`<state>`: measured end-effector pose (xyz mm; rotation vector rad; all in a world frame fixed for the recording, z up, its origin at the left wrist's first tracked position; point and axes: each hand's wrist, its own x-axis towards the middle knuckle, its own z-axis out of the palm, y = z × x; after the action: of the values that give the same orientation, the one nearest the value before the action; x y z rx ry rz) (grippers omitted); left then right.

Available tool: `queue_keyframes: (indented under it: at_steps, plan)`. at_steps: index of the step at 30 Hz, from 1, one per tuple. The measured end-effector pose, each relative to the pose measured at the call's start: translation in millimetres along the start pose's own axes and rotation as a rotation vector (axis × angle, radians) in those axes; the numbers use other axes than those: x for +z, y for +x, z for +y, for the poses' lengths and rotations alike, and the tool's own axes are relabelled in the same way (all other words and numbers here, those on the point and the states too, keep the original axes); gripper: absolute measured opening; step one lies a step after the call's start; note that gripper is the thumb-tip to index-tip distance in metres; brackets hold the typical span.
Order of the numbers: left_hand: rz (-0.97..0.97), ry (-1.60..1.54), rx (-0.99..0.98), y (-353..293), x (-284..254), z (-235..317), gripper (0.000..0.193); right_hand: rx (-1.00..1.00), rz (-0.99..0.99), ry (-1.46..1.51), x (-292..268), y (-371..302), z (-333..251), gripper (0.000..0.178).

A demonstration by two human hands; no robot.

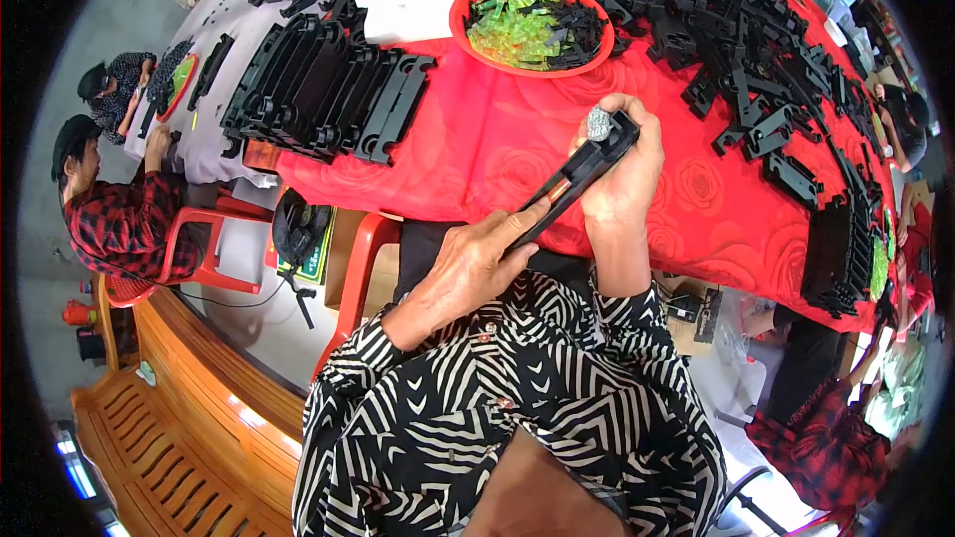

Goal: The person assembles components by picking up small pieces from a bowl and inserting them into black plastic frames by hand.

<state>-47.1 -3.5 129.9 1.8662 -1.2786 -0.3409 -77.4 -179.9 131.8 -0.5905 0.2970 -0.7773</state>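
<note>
My two hands hold a long black plastic part (582,177) at a slant in front of my chest, above the table's near edge. My right hand (627,164) is closed around its upper end. A crumpled silver covering (598,124) shows at that end, seemingly over the right thumb; I cannot tell for sure. My left hand (482,254) grips the lower end, with the index finger laid along the part. A small orange strip (559,190) shows in the part's channel near that fingertip.
On the red tablecloth (507,129) stand a red bowl (461,25) of yellow-green and black pieces, a white cloth (406,10), stacked black housings (328,89) and heaped black parts (736,60). A red chair (363,268) and wooden bench (214,378) are at left. Several people sit around.
</note>
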Motion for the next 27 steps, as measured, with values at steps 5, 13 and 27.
queue_keyframes:
  at_steps: [5, 13, 27]
  plan:
    - [0.051, -0.046, 0.097, -0.2, 7.7, -9.4, 0.049, 0.042, -0.077, 0.027, 2.2, -1.0, -1.7, 0.025]
    - [0.292, -0.232, 0.055, -3.7, -6.7, -1.2, 0.047, 0.094, -0.292, 0.188, 1.4, 2.2, -0.7, 0.028]
    - [-0.049, -1.385, -0.526, 4.4, -1.8, -28.7, 0.032, -0.116, -0.186, -0.278, 6.5, 3.4, 21.6, 0.039]
